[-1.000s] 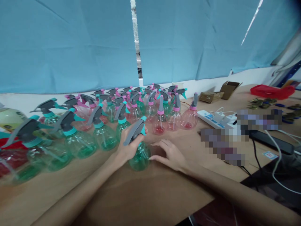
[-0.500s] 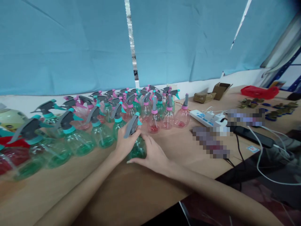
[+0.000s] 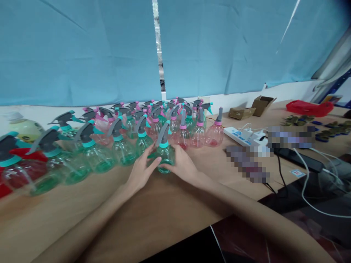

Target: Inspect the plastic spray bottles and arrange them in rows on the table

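A green spray bottle [image 3: 166, 157] with a grey and teal spray head stands upright on the table, between my two hands. My left hand [image 3: 143, 166] is at its left side, thumb and fingers apart around the body. From the right, my right hand [image 3: 184, 162] is wrapped against the bottle, its thumb across the lower front. Just behind are another green bottle [image 3: 142, 144] and a pink bottle [image 3: 183, 138]. A row of green bottles [image 3: 100, 160] runs off to the left, with many pink and green ones behind.
On the wooden table [image 3: 164, 208], a white power strip [image 3: 238, 136] with cables and a black device [image 3: 298, 159] lie to the right. Farther back are an open cardboard box [image 3: 261, 106] and a red object [image 3: 309, 108]. A blue cloth [image 3: 109, 51] hangs behind.
My left hand has come down from the spray head to the side of the bottle. The bottle now stands more upright. The view has shifted slightly.
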Motion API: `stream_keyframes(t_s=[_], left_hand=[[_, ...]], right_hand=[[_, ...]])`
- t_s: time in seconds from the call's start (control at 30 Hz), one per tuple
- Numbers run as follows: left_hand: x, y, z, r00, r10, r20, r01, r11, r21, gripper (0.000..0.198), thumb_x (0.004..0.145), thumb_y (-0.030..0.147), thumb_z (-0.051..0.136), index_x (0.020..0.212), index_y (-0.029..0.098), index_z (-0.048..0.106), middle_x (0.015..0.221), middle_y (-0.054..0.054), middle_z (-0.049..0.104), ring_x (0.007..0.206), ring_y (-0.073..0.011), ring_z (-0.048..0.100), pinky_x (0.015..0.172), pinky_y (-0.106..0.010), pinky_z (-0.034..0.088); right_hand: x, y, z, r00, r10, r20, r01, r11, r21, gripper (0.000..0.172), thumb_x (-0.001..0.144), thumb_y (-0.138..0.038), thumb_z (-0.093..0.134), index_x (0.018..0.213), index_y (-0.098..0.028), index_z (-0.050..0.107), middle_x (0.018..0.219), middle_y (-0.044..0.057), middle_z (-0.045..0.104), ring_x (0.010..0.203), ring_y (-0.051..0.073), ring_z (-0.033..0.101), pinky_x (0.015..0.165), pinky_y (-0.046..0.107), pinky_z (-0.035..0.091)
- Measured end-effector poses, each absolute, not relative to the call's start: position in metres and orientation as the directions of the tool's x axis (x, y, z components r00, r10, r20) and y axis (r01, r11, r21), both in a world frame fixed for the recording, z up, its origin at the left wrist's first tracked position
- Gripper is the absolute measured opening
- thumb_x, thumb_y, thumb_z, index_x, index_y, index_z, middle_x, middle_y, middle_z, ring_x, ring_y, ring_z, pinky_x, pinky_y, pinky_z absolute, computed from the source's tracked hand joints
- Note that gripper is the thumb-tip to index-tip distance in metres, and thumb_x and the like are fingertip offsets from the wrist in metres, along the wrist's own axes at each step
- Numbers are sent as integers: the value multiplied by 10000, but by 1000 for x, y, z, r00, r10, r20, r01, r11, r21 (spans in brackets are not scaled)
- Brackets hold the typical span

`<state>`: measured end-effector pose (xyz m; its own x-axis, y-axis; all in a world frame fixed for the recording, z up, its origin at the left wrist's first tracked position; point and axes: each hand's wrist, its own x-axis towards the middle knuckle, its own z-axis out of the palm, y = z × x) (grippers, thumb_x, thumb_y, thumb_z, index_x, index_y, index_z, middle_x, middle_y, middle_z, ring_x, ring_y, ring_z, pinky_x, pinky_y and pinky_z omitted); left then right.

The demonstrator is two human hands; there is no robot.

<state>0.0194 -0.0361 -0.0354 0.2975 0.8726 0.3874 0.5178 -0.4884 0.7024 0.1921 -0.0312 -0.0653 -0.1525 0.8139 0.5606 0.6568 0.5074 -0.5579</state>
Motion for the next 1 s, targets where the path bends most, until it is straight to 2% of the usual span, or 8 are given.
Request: stream_keyframes(t_s=[0.07,0.17,0.3,0.43,0.53,0.7,0.87,1.0], left_hand=[[14,-40,-45,271,888,371,562,-459,688,528,872,422,486,1344,210,378,1342,-127,499,1180,-265,522,934,-432,460],[8,-44,-55,212,902,376,621,-421,661,467,887,407,466,1318,233,413,1341,-102,495,1088,-235,581,959,-443,435],[4,-45,-59,235,859,454,635,-489,598,314,915,354,418,1165,242,572,1267,-58,556,1103,-217,562,974,-417,422],[3,-46,-61,295,819,491,601,-559,571,235,894,267,448,962,218,667,1100,-61,650,1000,-213,606,847,-374,491],[5,-47,-66,345,799,492,569,-595,567,162,836,181,504,846,204,664,977,-53,684,879,-196,638,744,-331,510],[8,-49,-75,403,781,478,534,-624,570,136,765,92,526,719,183,616,882,-33,668,792,-165,635,699,-290,489],[10,-47,-77,399,785,473,510,-619,597,136,768,81,526,686,175,582,810,-25,642,755,-154,617,661,-269,468],[12,-45,-72,391,812,433,496,-582,644,148,815,111,510,803,189,635,892,-36,660,782,-156,616,648,-261,470]], right_hand=[[193,-24,-60,-148,806,573,725,482,-491,673,710,-463,682,1228,-117,426,1153,163,544,1115,298,495,913,441,438],[192,-16,-54,-143,800,583,815,430,-390,628,750,-470,647,1224,-105,453,1140,161,549,1112,305,486,906,442,442],[190,-7,-51,-130,805,579,874,369,-316,617,783,-472,617,1237,-82,465,1105,156,576,1099,310,486,891,422,455],[189,2,-53,-91,812,577,898,317,-305,648,770,-490,624,1251,-89,457,1103,162,573,1098,311,485,863,418,474],[190,9,-53,-90,805,587,908,309,-284,638,768,-477,635,1257,-111,453,1115,161,561,1091,314,489,850,435,481],[191,18,-50,-86,815,574,922,283,-264,657,763,-450,653,1278,-108,430,1154,167,544,1092,318,489,827,431,494],[186,24,-47,-75,823,564,928,264,-261,677,755,-456,657,1279,-89,436,1148,170,556,1079,319,499,795,419,507],[185,22,-48,-78,808,584,912,294,-285,692,762,-496,631,1296,-108,425,1156,172,559,1093,328,497,813,446,496]])
